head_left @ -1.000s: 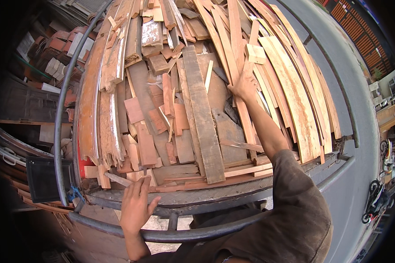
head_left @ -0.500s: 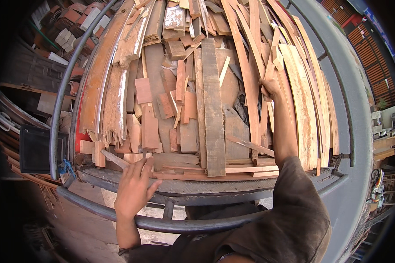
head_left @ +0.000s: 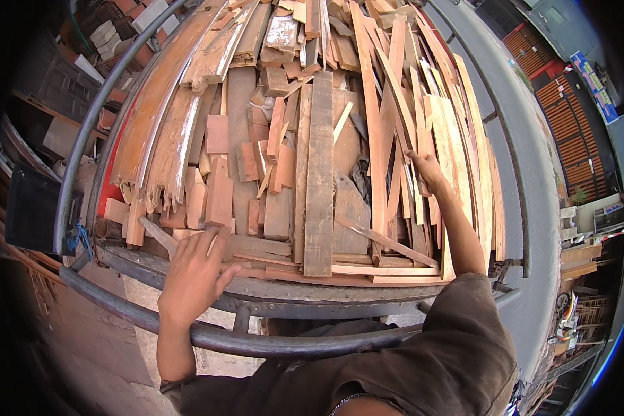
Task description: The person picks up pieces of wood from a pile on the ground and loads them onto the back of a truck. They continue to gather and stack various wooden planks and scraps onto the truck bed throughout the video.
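Observation:
My left hand (head_left: 194, 277) rests at the near left edge of the load, fingers stretched over small wood offcuts. A narrow grey stick (head_left: 158, 236) pokes out beside its fingertips, and a reddish wood block (head_left: 219, 194) lies just beyond them. On the right, my right hand (head_left: 428, 175) hovers over long thin wood strips (head_left: 410, 184), its fingers apart with no piece seen in them. A wide pale plank (head_left: 447, 145) lies close to its right. Between the hands runs a long weathered grey-brown plank (head_left: 319, 180).
A metal rail (head_left: 236, 344) curves across in front of me, with side rails (head_left: 83, 152) along the truck bed. Long orange-brown boards (head_left: 149, 111) lie at the left. A dark boxy panel (head_left: 31, 208) stands outside the left rail. The grey road (head_left: 541, 173) passes on the right.
My right hand has let go of the strip it was gripping and drawn slightly nearer. The strips around it have shifted. My left hand stays on the offcuts while the view has turned slightly.

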